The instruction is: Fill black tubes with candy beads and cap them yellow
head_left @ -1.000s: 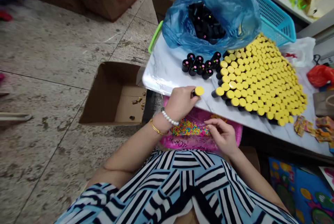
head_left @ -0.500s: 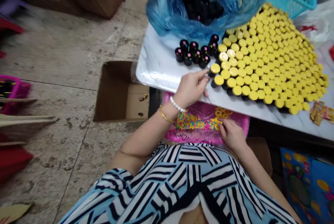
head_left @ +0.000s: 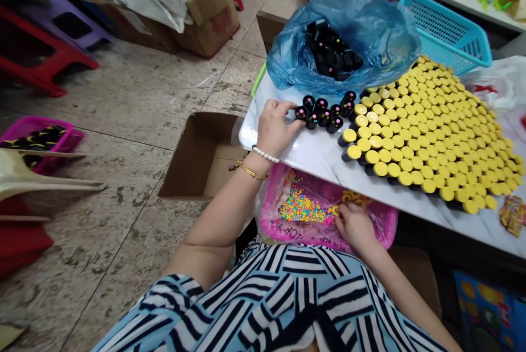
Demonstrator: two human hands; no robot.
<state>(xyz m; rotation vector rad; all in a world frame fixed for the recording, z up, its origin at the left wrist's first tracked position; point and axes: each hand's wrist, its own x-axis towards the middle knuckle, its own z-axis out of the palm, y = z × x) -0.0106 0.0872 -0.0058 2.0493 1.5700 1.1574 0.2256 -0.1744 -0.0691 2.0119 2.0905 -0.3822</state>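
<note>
My left hand [head_left: 276, 125] rests on the white table [head_left: 312, 155], its fingers closed on the leftmost of a small cluster of uncapped black tubes [head_left: 324, 113]. Just right of them stands a wide block of tubes with yellow caps [head_left: 431, 127]. My right hand [head_left: 355, 224] lies in the pink basket [head_left: 382, 226] on my lap, fingers curled at a pile of yellow caps [head_left: 352, 198] beside many small coloured beads [head_left: 302, 207]. What the right fingers hold is hidden.
A blue plastic bag [head_left: 370, 40] holding more black tubes sits at the table's far edge, with a turquoise basket [head_left: 447, 32] behind it. An open cardboard box [head_left: 197, 157] lies on the floor left of the table. Stools and a pink tray [head_left: 36, 136] stand further left.
My left hand set the yellow-capped tube against the capped block, then moved up and left to the uncapped black tubes. My right hand shifted slightly right to the yellow caps in the basket.
</note>
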